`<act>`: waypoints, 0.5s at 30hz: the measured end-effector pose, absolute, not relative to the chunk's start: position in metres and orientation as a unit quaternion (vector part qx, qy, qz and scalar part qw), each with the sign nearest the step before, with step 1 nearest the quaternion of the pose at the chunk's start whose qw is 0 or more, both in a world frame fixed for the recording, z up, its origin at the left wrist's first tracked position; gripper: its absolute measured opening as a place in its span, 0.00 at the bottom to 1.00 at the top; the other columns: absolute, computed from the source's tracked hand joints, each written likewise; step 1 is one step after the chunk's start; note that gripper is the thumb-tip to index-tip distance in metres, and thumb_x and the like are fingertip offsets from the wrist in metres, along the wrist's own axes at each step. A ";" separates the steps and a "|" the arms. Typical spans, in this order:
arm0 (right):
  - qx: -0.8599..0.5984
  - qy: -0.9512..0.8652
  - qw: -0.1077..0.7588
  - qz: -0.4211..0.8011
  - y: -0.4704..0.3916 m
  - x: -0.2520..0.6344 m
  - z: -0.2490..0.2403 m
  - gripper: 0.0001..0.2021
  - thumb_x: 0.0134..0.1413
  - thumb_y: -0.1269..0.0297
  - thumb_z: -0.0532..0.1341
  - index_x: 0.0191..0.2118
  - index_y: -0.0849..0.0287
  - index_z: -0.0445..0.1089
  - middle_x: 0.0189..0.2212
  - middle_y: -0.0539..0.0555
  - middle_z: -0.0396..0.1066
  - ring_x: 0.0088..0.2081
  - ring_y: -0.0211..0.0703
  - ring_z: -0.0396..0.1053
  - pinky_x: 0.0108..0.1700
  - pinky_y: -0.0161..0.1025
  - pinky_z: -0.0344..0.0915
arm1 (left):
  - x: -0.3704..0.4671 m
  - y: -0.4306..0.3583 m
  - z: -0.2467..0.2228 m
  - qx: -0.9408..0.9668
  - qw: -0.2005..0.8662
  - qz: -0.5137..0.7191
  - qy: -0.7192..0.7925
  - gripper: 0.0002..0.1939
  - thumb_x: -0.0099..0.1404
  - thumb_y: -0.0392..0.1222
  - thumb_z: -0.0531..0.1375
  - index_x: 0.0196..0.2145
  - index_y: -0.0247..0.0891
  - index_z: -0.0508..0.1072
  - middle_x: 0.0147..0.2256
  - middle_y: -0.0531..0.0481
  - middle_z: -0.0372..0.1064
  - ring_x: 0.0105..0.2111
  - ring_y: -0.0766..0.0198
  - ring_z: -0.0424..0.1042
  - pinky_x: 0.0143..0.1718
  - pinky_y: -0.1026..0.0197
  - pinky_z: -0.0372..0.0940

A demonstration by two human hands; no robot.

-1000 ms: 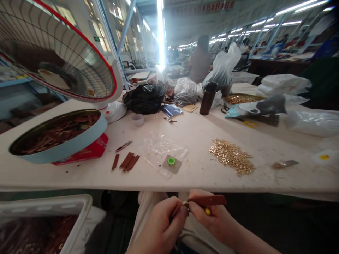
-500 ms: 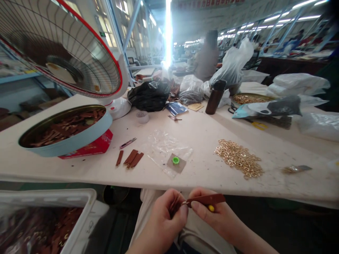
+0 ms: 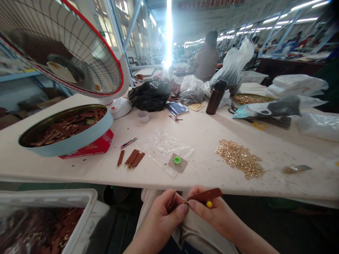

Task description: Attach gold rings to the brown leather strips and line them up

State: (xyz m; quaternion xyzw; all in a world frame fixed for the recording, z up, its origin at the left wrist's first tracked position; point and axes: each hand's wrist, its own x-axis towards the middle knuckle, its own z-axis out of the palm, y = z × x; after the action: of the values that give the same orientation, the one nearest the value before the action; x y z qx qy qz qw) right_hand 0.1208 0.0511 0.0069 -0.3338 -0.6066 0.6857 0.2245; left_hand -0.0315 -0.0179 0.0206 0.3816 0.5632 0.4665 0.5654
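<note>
Both hands meet over my lap, just below the table's front edge. My right hand (image 3: 215, 213) is closed around a brown leather strip (image 3: 209, 194) that points up to the right. A small yellow ball (image 3: 209, 204) sticks out under the strip; what it belongs to is hidden in the palm. My left hand (image 3: 164, 217) pinches brown leather pieces (image 3: 172, 201), seen mostly edge-on between thumb and fingers. The thumb tips nearly touch, and a tiny part between them is too small to make out.
On the table lie several leather strips (image 3: 135, 159), thread snips (image 3: 129, 142), a green cap (image 3: 177, 160) and a heap of gold rings (image 3: 239, 158). A fan (image 3: 116, 84) and a round tin (image 3: 79, 141) stand left. A white crate (image 3: 91, 204) is at lower left.
The leather strip in my right hand has tilted up a little and shifted slightly left with the yellow ball. The left hand's fingers have moved slightly, showing its leather pieces more upright.
</note>
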 end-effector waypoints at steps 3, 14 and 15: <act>-0.310 -0.560 0.233 0.732 0.050 0.119 0.006 0.17 0.47 0.48 0.62 0.29 0.59 0.65 0.21 0.45 0.56 0.25 0.34 0.52 0.28 0.33 0.51 | -0.031 -0.018 0.017 0.329 0.614 0.485 0.528 0.19 0.51 0.55 0.63 0.24 0.38 0.61 0.19 0.60 0.54 0.20 0.72 0.50 0.21 0.68 0.47; -0.367 -0.587 0.247 0.678 0.047 0.106 0.009 0.09 0.46 0.60 0.62 0.25 0.59 0.63 0.19 0.44 0.55 0.24 0.35 0.52 0.26 0.32 0.51 | -0.035 -0.016 0.017 0.396 0.530 0.475 0.581 0.12 0.53 0.46 0.60 0.24 0.37 0.62 0.21 0.57 0.55 0.23 0.69 0.54 0.25 0.66 0.51; -0.366 -0.580 0.239 0.688 0.047 0.104 0.006 0.09 0.46 0.60 0.61 0.25 0.59 0.63 0.19 0.44 0.54 0.24 0.35 0.52 0.26 0.32 0.50 | -0.037 -0.016 0.016 0.401 0.519 0.471 0.591 0.10 0.54 0.44 0.59 0.23 0.38 0.62 0.21 0.57 0.54 0.23 0.69 0.53 0.25 0.66 0.51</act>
State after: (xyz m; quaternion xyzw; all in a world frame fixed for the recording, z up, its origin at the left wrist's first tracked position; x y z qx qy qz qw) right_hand 0.1041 0.0470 0.0064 -0.3661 -0.5795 0.6876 0.2394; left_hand -0.0369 -0.0159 0.0155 0.4007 0.5906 0.4708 0.5185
